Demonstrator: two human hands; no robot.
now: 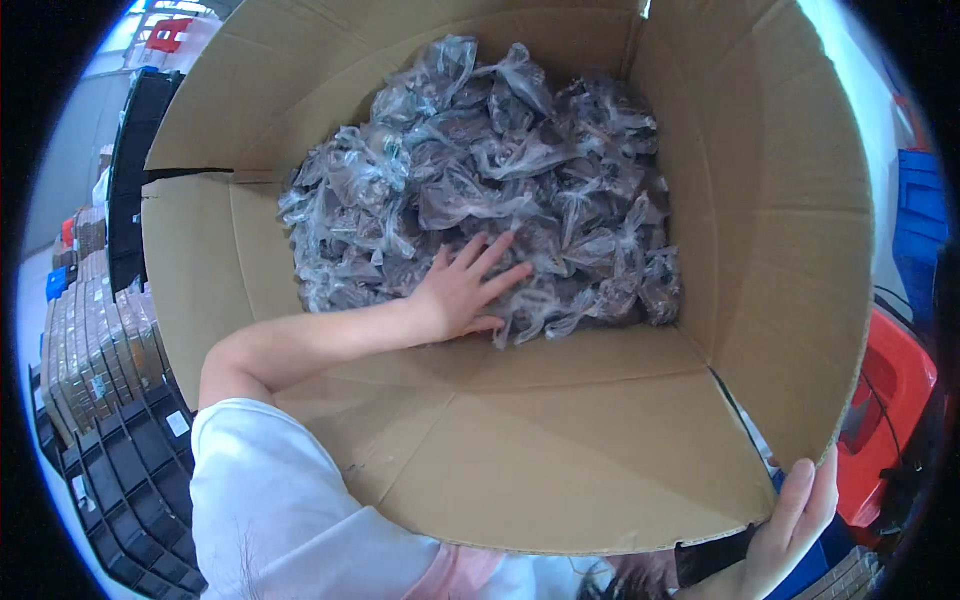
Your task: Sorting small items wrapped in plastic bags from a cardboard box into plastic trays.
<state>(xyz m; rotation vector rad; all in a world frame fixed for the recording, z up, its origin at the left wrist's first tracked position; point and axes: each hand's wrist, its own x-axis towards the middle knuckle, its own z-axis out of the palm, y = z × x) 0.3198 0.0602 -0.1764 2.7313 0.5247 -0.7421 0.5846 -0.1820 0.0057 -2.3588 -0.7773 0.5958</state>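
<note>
A large open cardboard box (560,450) takes up most of the view. Clear plastic bags (500,150), knotted and heaped up, fill its bottom; the small dark contents are too blurred to name. My left arm reaches in from the left, and my left hand (455,295) lies on the near part of the heap, fingers spread, touching the bags without gripping any. At the lower right, my right hand (795,520) holds the bottom edge of the box's right flap (770,200), with some fingers hidden behind the cardboard.
Black crates (130,480) and stacked cartons (90,350) stand to the left outside the box. Past the right flap are a red plastic chair or bin (890,400) and a blue container (918,220). More flat cardboard (850,580) shows at the lower right.
</note>
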